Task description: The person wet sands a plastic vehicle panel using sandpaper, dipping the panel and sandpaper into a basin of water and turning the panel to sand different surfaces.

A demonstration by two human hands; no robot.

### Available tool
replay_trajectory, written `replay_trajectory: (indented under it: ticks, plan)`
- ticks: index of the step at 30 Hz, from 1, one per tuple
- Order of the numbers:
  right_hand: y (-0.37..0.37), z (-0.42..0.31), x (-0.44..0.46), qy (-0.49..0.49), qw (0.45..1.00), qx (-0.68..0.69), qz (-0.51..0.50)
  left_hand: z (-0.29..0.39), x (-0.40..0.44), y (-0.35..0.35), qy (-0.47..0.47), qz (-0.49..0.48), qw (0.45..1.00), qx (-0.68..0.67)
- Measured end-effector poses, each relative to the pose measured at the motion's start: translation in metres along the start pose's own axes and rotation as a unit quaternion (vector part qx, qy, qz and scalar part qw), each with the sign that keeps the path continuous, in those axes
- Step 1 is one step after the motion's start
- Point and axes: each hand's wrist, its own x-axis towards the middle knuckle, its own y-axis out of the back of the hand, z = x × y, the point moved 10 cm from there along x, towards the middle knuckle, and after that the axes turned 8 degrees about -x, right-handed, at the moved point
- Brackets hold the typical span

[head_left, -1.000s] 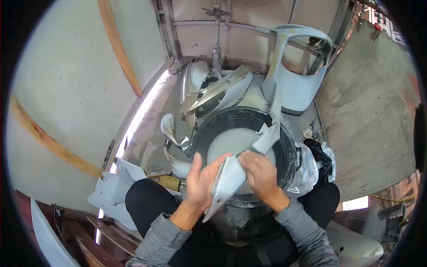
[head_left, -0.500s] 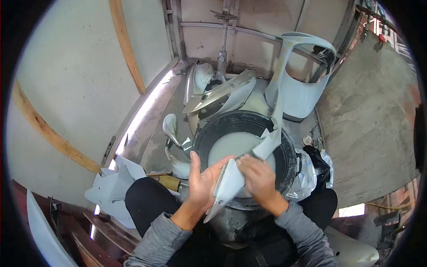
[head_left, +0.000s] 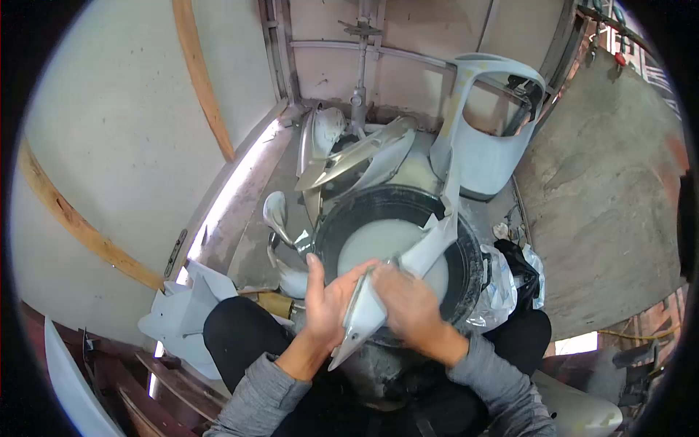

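A long pale grey plastic fairing panel (head_left: 429, 249) lies slantwise over a black tub (head_left: 336, 211) of cloudy whitish water. My left hand (head_left: 331, 302) supports the panel's lower left part from beneath, its thumb pointing up and clear of the panel. Pressed against the panel's upper face is my right hand (head_left: 408, 304), fingers bent together and smeared by motion. Whatever lies under those fingers is hidden. The panel's pointed near end sticks out below my hands, and its narrow far end reaches past the tub's rim.
Several silver and gold body panels (head_left: 357, 156) are piled behind the tub. A large grey frame-shaped shell (head_left: 489, 164) stands at the back right. Plastic bags (head_left: 502, 280) sit right of the tub, and white parts (head_left: 186, 313) lie by my left knee. A board (head_left: 601, 197) leans at the right.
My right hand has slid down and left along the panel, toward its near end. The left hand keeps its place under the panel, and the view has shifted slightly.
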Motion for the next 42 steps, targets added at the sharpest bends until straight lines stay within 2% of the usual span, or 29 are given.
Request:
replay_trajectory:
  ticks: [1, 3, 5, 6, 7, 9, 11, 13, 15, 17, 18, 19, 21, 22, 25, 26, 29, 30, 31, 33, 34, 35, 38, 39, 42]
  plan:
    - [-0.002, -0.026, -0.003, 0.041, 0.997, -0.011, -0.069, 0.004, 0.0, -0.002, -0.004, -0.004, 1.0, 0.002]
    - [0.005, -0.035, -0.004, 0.07, 0.996, 0.034, -0.045, 0.005, -0.005, -0.003, 0.005, -0.013, 0.996, 0.084]
    - [-0.003, 0.011, 0.01, -0.001, 0.998, -0.042, -0.051, 0.0, -0.002, -0.009, 0.003, -0.009, 0.998, 0.064]
    - [-0.002, 0.01, 0.009, 0.001, 0.997, -0.061, -0.043, -0.002, -0.001, -0.012, 0.0, -0.009, 0.999, 0.046]
    - [0.003, -0.002, 0.009, 0.002, 0.997, -0.064, -0.04, 0.0, 0.0, -0.014, -0.001, -0.013, 0.999, 0.048]
    - [0.007, -0.044, 0.0, 0.064, 0.995, -0.006, -0.081, 0.005, -0.003, -0.003, -0.008, 0.014, 0.998, 0.068]
    - [-0.008, -0.017, 0.003, 0.052, 0.995, -0.009, -0.082, 0.003, -0.004, 0.003, 0.0, 0.032, 0.996, 0.08]
    - [-0.001, 0.008, 0.011, -0.001, 0.996, -0.077, -0.036, 0.004, 0.0, -0.005, -0.01, 0.006, 1.0, 0.022]
    - [0.003, -0.012, 0.006, 0.009, 0.998, -0.047, -0.036, 0.007, 0.0, 0.003, -0.005, 0.021, 0.999, 0.037]
    - [-0.001, -0.027, 0.0, 0.049, 0.997, 0.014, -0.064, 0.009, -0.005, 0.002, -0.015, 0.013, 0.989, 0.145]
    - [0.0, -0.009, 0.008, 0.046, 0.999, 0.001, -0.017, 0.001, 0.001, 0.005, -0.011, 0.02, 0.998, 0.064]
    - [-0.001, -0.01, 0.005, 0.044, 0.999, 0.002, -0.019, -0.002, 0.0, 0.005, -0.01, 0.021, 0.998, 0.062]
    - [0.006, -0.004, 0.013, -0.005, 1.0, -0.016, 0.012, 0.002, 0.002, -0.001, -0.021, 0.013, 0.994, 0.103]
    - [0.004, -0.025, 0.011, 0.022, 0.999, 0.005, -0.038, 0.006, -0.001, 0.005, -0.015, 0.007, 0.99, 0.139]
    - [0.009, -0.011, 0.009, 0.01, 1.0, -0.001, 0.015, 0.004, -0.001, 0.003, -0.028, 0.005, 0.995, 0.098]
    - [0.0, 0.025, 0.007, -0.065, 0.997, 0.039, 0.002, 0.006, -0.002, -0.005, -0.024, -0.012, 0.992, 0.126]
    - [0.01, -0.001, 0.003, -0.025, 0.999, -0.026, 0.013, 0.006, -0.003, 0.004, -0.037, 0.008, 0.98, 0.196]
    - [0.007, -0.018, -0.001, -0.013, 1.0, -0.008, -0.019, 0.008, -0.003, 0.002, -0.041, -0.015, 0.992, 0.122]
    - [0.005, -0.011, -0.003, -0.013, 1.0, -0.009, -0.02, 0.009, -0.002, 0.004, -0.04, -0.016, 0.992, 0.121]
    - [0.005, 0.019, -0.012, -0.039, 0.998, -0.026, 0.033, 0.008, -0.004, 0.003, -0.018, -0.01, 0.971, 0.238]
    - [0.002, 0.049, -0.009, -0.097, 0.995, -0.02, 0.021, 0.005, -0.004, 0.008, -0.004, 0.03, 0.978, 0.206]
    - [0.004, 0.043, -0.012, -0.097, 0.995, -0.021, 0.023, 0.004, -0.005, 0.006, -0.004, 0.028, 0.978, 0.207]
    - [0.021, -0.032, -0.007, 0.003, 1.0, 0.005, 0.026, 0.006, -0.001, 0.001, -0.018, 0.017, 0.986, 0.166]
    - [0.015, -0.02, -0.01, 0.0, 1.0, 0.005, 0.026, 0.008, -0.002, 0.002, -0.02, 0.013, 0.986, 0.165]
    - [0.004, 0.065, -0.01, -0.1, 0.993, -0.055, 0.042, 0.005, -0.003, 0.007, -0.016, 0.008, 0.985, 0.171]
